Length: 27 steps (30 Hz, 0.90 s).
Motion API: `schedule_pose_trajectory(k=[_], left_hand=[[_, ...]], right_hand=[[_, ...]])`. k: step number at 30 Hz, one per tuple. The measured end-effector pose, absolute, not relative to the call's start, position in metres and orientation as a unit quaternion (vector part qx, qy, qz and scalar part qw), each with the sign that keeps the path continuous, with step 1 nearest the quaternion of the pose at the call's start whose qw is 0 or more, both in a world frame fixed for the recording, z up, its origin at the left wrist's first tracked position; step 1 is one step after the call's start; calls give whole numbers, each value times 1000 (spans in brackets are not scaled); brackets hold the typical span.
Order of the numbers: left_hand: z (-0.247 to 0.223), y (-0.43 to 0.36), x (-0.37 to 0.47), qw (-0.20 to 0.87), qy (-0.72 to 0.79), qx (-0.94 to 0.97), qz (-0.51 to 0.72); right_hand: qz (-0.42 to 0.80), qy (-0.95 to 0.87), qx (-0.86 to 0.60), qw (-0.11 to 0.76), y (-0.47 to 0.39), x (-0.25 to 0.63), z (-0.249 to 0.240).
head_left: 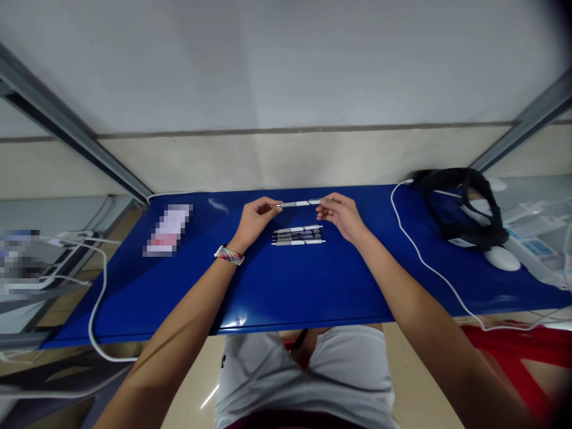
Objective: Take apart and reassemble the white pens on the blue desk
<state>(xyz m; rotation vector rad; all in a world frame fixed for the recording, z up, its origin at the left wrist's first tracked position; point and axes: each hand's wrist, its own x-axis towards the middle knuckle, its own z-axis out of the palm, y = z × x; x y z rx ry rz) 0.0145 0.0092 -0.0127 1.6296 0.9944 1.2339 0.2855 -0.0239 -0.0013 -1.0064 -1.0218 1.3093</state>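
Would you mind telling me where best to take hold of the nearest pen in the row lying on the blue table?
Probably at mid-barrel, coming from above, fingers closing across its width. The nearest pen lies flat, pointing left to right, at the near edge of the row of pens. Its near side is free, but another pen lies close against the far side.

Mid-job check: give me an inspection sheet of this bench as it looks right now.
Surface: blue table, glossy.
Job's things: one pen held level above the table; row of pens lying below it.
Clutter: blurred card, black strap, white mouse.
Grippers: left hand and right hand each pinch one end of the pen.
Cables: white cable on the right, white cable loop on the left.
Surroundings: pale wall, metal frame bars.
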Motion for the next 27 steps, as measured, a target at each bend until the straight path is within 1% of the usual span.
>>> schedule_pose_trajectory(k=[7,19,27], left_hand=[[-14,11,16,452,398,632,488],[-12,10,16,407,397,651,503],[-14,11,17,421,396,630,518]], right_hand=[[557,-422,-422,577,-21,284,-4],[567,-405,-418,582,-22,283,-2],[666,-312,-359,575,-25,279,-3]])
